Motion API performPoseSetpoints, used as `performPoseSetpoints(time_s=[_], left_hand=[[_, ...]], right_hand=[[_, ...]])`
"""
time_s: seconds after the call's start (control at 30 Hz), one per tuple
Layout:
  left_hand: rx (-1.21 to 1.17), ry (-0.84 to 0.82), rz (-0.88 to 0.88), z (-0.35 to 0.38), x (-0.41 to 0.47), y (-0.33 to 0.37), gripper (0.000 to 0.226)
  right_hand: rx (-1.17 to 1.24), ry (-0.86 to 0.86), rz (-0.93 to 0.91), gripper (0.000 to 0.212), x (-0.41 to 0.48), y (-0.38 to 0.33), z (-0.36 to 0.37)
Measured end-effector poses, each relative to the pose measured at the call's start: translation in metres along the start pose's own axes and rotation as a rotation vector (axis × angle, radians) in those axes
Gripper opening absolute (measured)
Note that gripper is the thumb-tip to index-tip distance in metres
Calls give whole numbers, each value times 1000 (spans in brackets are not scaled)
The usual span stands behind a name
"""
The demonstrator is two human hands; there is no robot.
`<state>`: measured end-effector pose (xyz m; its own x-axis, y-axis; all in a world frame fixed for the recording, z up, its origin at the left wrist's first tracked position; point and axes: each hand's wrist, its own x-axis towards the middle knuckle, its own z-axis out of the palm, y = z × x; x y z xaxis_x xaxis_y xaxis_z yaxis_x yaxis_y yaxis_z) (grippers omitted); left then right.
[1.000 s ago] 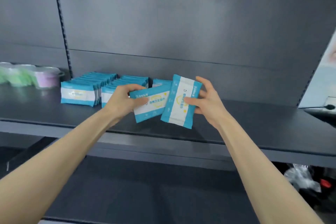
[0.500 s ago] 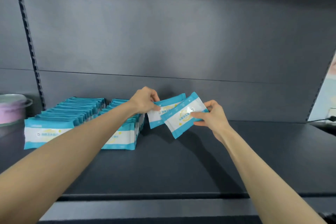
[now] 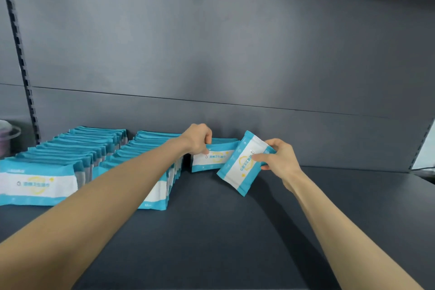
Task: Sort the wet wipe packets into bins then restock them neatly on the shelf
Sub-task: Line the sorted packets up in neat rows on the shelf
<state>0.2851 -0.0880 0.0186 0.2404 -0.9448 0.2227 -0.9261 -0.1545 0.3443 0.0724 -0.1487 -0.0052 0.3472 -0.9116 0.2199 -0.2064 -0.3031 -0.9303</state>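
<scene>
Left hand (image 3: 199,139) pinching upright packet (image 3: 213,160), right hand (image 3: 281,160) gripping tilted packet (image 3: 239,169), two rows (image 3: 70,160)

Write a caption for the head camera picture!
Left hand holds the upright packet on the shelf; right hand holds the tilted packet.

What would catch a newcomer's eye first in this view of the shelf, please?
At the centre, the left hand grips the top edge of an upright packet near the back wall, while the right hand holds a tilted packet just in front of it. To their left, rows of matching packets in blue and white stand on the dark shelf.
</scene>
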Motion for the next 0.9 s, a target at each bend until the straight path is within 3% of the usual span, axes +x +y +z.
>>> performPoseSetpoints(time_s=[0.17,0.3,0.43,0.53,0.6,0.67,0.8,0.9], left_hand=[[108,21,-35,9,10,-6,19],[329,67,-26,13,13,-6,22],[472,74,-5,13,17,-3,37],[180,34,72,-9,17,3,46],[-171,-170,122,-25,9,12,58],[-300,-302,157,-31,0,17,56],[-368,-194,165,-29,-2,3,19],[-377,-143,82,-26,1,-16,19]], right_hand=[[-29,8,-27,30,8,4,2],[-25,13,-58,30,12,3,6],[-29,15,-95,29,16,2,10],[-20,33,-96,31,17,-4,13],[-1,30,-95,36,18,-9,17],[23,1,-108,39,16,-16,26],[-10,-126,-92,44,13,-24,35],[-104,-320,6,46,14,-15,35]])
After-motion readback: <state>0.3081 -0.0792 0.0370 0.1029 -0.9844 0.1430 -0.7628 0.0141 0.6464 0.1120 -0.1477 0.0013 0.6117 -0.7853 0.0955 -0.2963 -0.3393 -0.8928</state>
